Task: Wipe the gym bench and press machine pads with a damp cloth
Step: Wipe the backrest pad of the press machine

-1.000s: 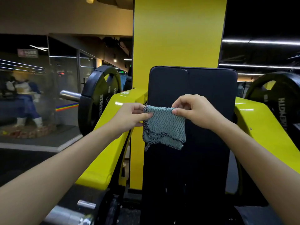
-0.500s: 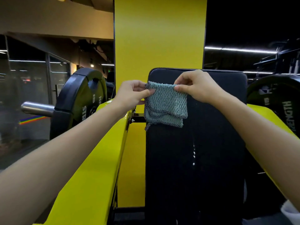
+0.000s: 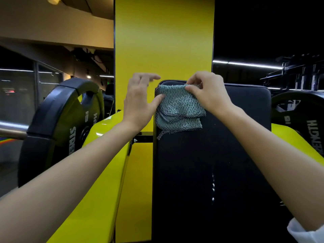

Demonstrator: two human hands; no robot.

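Pinching the cloth (image 3: 178, 109) by its top edge between thumb and fingertips, our right hand (image 3: 208, 95) holds it against the upper left corner of the black pad (image 3: 210, 163), just above the centre of the frame. Our left hand (image 3: 138, 100) is spread, with only its thumb touching the cloth's left edge, probably to flatten the fold so a broad face meets the pad. White specks lower down suggest the wiping has barely begun.

We see a knobbly, coarse-woven cloth (image 3: 178, 109) on the matt black vinyl back pad (image 3: 210, 163). The yellow arm (image 3: 98, 181) looks like glossy painted metal, the weight plate (image 3: 57, 120) dull rubber, and the bar (image 3: 10, 128) polished steel.
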